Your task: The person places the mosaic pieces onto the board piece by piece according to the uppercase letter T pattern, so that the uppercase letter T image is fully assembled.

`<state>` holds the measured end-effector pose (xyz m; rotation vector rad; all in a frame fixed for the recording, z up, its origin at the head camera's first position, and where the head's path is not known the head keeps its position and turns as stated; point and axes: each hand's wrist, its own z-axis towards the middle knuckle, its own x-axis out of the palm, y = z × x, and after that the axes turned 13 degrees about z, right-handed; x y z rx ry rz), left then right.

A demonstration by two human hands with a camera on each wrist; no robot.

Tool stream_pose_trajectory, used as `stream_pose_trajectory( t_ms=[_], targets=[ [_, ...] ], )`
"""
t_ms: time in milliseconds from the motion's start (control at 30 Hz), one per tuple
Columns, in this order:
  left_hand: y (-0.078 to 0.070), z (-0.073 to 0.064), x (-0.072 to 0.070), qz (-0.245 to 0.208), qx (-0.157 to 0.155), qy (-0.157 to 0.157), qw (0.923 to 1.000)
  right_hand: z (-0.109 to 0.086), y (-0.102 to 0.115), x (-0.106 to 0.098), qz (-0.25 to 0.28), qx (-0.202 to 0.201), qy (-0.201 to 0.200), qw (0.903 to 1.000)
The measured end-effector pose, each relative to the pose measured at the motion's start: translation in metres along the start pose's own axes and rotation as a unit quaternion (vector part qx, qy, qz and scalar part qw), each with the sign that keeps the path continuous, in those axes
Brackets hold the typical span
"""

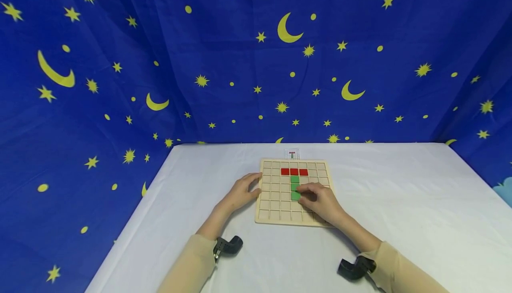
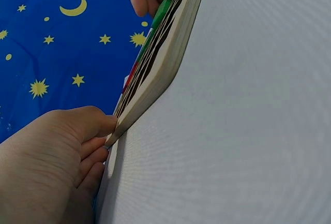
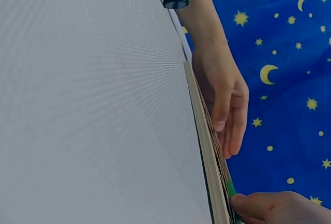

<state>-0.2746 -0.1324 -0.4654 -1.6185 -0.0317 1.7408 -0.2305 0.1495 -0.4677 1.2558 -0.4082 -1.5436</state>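
Observation:
A square wooden grid board point(image 1: 275, 205) lies on the table. Three red tiles point(image 1: 294, 171) form a row near its far side, and a column of green tiles point(image 1: 294, 179) runs down from the middle one. My right hand point(image 1: 323, 202) pinches the nearest green tile point(image 1: 295, 196) between thumb and fingers, at the near end of the column. In the right wrist view, the thumb point(image 3: 258, 203) touches that tile's edge. My left hand point(image 1: 240, 191) rests against the board's left edge, thumb and fingers spread apart along it.
A small printed card point(image 1: 292, 154) with a matching grid picture lies just beyond the board. White cloth covers the table point(image 1: 200, 173). A blue curtain point(image 1: 240, 62) with yellow moons and stars hangs behind and at the sides. Each wrist carries a black camera mount point(image 1: 230, 245).

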Motion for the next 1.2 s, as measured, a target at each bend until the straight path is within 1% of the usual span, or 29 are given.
stream_pose_trajectory(
  t_ms=[433,633,700,767,800,833,867,933,1000,1067,1133,1167,1200],
  targets=[
    [-0.002,0.001,-0.001,-0.001,-0.003,0.004,1.0,-0.001,0.0,0.0,-0.011,-0.017,-0.005,0.9998],
    [-0.003,0.001,0.0,-0.001,0.002,0.005,1.0,-0.001,0.001,0.001,-0.008,-0.009,-0.004,0.9999],
    [-0.004,0.001,0.001,-0.001,0.005,0.004,1.0,-0.001,0.001,0.0,0.013,0.003,-0.002,0.9999],
    [-0.004,0.002,0.001,-0.002,0.005,0.003,1.0,0.001,0.005,-0.003,0.06,0.032,-0.001,0.9977],
    [-0.005,0.002,0.001,-0.001,0.005,0.002,1.0,0.002,0.007,-0.006,0.096,0.053,-0.003,0.9939],
    [-0.005,0.003,0.001,-0.001,0.004,0.001,1.0,0.004,0.009,-0.009,0.137,0.077,-0.008,0.9876],
    [-0.005,0.003,0.0,0.0,0.003,0.001,1.0,0.006,0.012,-0.014,0.177,0.104,-0.014,0.9787],
    [-0.005,0.004,0.0,0.001,0.003,-0.002,1.0,0.011,0.018,-0.024,0.254,0.147,-0.032,0.9556],
    [-0.005,0.005,-0.001,0.001,0.003,-0.003,1.0,0.016,0.024,-0.037,0.323,0.169,-0.054,0.9295],
    [-0.005,0.004,-0.003,-0.004,-0.001,0.0,1.0,0.019,0.03,-0.053,0.38,0.173,-0.072,0.9059],
    [-0.006,0.004,-0.008,-0.02,-0.006,-0.001,0.9998,0.02,0.035,-0.07,0.438,0.156,-0.092,0.8806],
    [-0.008,0.004,-0.013,-0.032,-0.011,0.0,0.9994,0.021,0.037,-0.078,0.458,0.145,-0.105,0.8708],
    [-0.011,0.004,-0.019,-0.042,-0.013,-0.002,0.999,0.022,0.039,-0.086,0.47,0.132,-0.116,0.8648]
  ],
)
